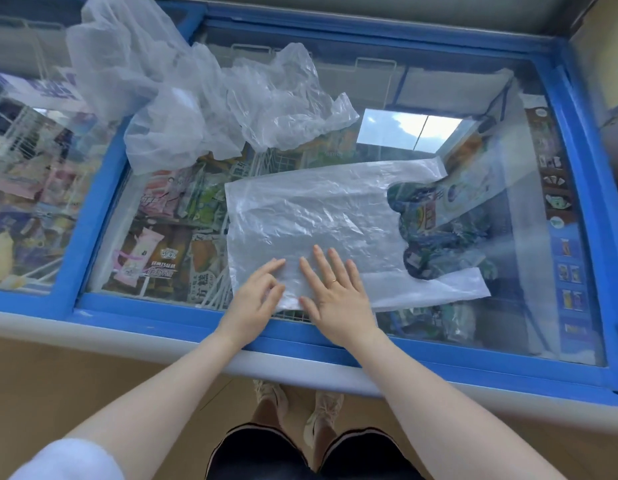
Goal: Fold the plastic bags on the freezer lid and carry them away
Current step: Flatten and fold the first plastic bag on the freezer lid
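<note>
A clear plastic bag point(321, 209) lies spread flat on the glass freezer lid point(529, 188), its two handles pointing right. My right hand point(335, 289) rests palm down on the bag's near edge, fingers spread. My left hand point(255, 296) sits beside it at the bag's near left corner, fingers curled, with the bag's edge seemingly between thumb and fingers. A heap of crumpled clear bags point(196, 95) lies on the lid at the far left.
The freezer has a blue frame point(155, 317) and a grey front rim. Packaged ice creams show through the glass. A second glass lid point(27, 168) lies to the left. My feet stand on a tan floor below.
</note>
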Demonstrator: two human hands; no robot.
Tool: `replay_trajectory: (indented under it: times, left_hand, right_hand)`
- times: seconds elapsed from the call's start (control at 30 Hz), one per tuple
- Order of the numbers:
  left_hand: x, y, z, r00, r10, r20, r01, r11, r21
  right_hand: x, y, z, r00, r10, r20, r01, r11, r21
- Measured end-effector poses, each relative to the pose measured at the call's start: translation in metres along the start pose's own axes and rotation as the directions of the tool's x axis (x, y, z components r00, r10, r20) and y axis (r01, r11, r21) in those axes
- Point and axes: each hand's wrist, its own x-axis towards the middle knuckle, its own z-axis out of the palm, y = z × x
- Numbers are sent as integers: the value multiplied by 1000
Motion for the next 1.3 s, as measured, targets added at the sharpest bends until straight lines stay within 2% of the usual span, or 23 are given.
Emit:
replay_trajectory:
  times: [0.03, 0.07, 0.13, 0.2, 0.23, 0.3, 0.37, 0.4, 0.47, 0.5, 0.6, 0.7, 0.8, 0.97, 1.1, 1.2, 1.23, 1.3]
  left_hand:
    - [1, -2, -1, 996, -30, -89, 33, 999, 35]
    - [3, -4, 0, 991, -48, -123, 62, 992, 110]
    - [4, -9, -1, 990, -134, -37, 139, 937, 321]
    - [3, -10, -7, 983, -174, 55, 111, 810, 576]
    - [0, -11, -10, 977, -196, 83, 94, 749, 656]
    - [-6, -12, -16, 961, -233, 148, 57, 693, 719]
    - [-7, -8, -25, 981, -163, 109, 47, 736, 675]
    - [0, -3, -29, 996, -65, 68, 6, 763, 646]
    - [27, 9, -36, 986, 155, -52, -88, 773, 628]
    - [47, 14, -37, 974, 215, -72, -120, 759, 640]
    - [95, 23, -36, 994, 95, 50, -103, 710, 696]
    - [115, -1, -37, 986, 25, 165, -143, 638, 756]
    - [120, -17, -43, 986, 54, 156, -151, 671, 726]
    - [125, -21, -59, 983, -12, 182, -134, 623, 770]
    - [128, -18, -67, 987, -89, 130, -49, 610, 791]
    - [115, -3, -59, 992, -64, 108, -48, 600, 798]
    - [105, 2, -50, 992, -8, 130, -97, 615, 782]
    - [77, 7, -27, 975, 96, 199, -213, 649, 730]
  right_hand:
    - [-3, 7, 1, 999, 49, 0, -49, 999, 7]
    - [-9, 16, 3, 996, 92, 10, -92, 996, 7]
    - [-20, 37, 0, 983, 184, -4, -184, 983, 12]
    - [-29, 60, -6, 956, 293, 22, -293, 956, 11]
    - [-35, 70, -9, 937, 347, 37, -347, 937, 21]
    - [-43, 81, -16, 908, 415, 65, -417, 908, 31]
    - [-41, 75, -27, 903, 425, 67, -428, 903, 32]
    - [-33, 66, -32, 916, 400, 27, -401, 915, 50]
    - [-2, 38, -44, 959, 271, -78, -263, 960, 94]
    - [19, 22, -50, 975, 187, -120, -174, 978, 111]
    - [83, -14, -55, 991, 16, -130, -2, 994, 106]
    - [118, -20, -40, 998, -41, -47, 45, 995, 92]
    - [128, -2, -31, 998, -37, -44, 39, 998, 55]
    - [132, 56, -43, 988, 140, -61, -142, 990, -22]
    - [115, 106, -53, 947, 322, -13, -322, 944, -74]
    - [103, 106, -65, 916, 401, 16, -394, 907, -151]
    - [98, 92, -65, 935, 355, -4, -352, 924, -150]
    - [79, 50, -54, 981, 160, -113, -170, 982, -81]
